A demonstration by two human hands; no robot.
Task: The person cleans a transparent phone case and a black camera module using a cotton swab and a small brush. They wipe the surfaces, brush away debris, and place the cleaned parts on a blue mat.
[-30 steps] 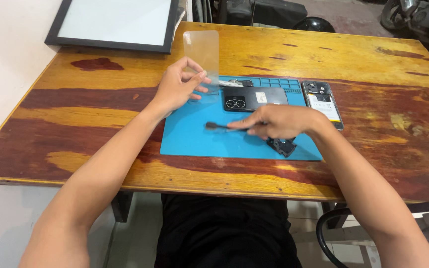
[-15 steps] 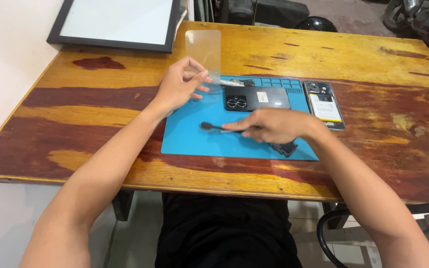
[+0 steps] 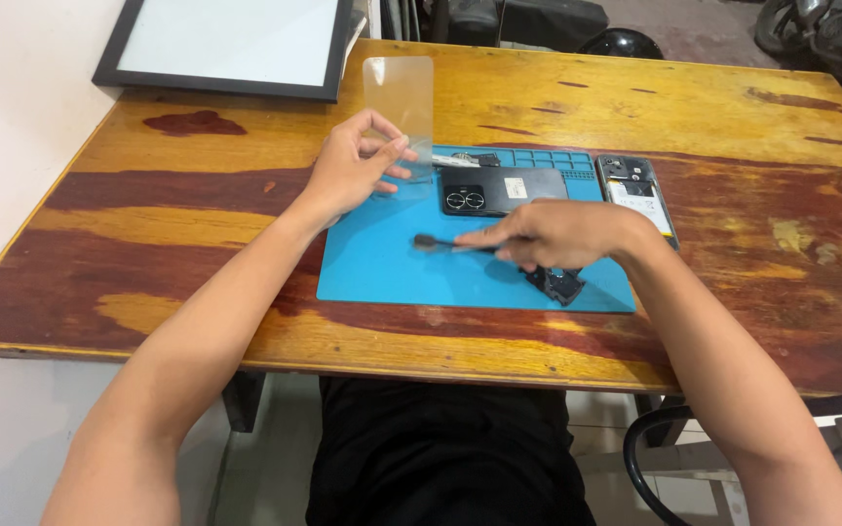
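Head view: left hand point(image 3: 348, 170) pinches a clear rectangular glass sheet point(image 3: 399, 102), unmoved. Right hand point(image 3: 557, 234), fingers closed on a thin dark-tipped brush point(image 3: 440, 244), has drawn it rightward across the blue silicone mat point(image 3: 382, 268).

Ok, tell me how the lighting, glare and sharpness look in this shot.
Head view: soft, even light, with faint shadows under both hands; the glossy wooden table shows a mild sheen; the clear rectangular film in the left hand looks hazy; the right hand, holding a thin dark tool, is slightly soft.

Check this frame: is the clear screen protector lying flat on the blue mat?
No, the left hand holds the clear screen protector raised upright above the blue mat, pinched by its lower edge.
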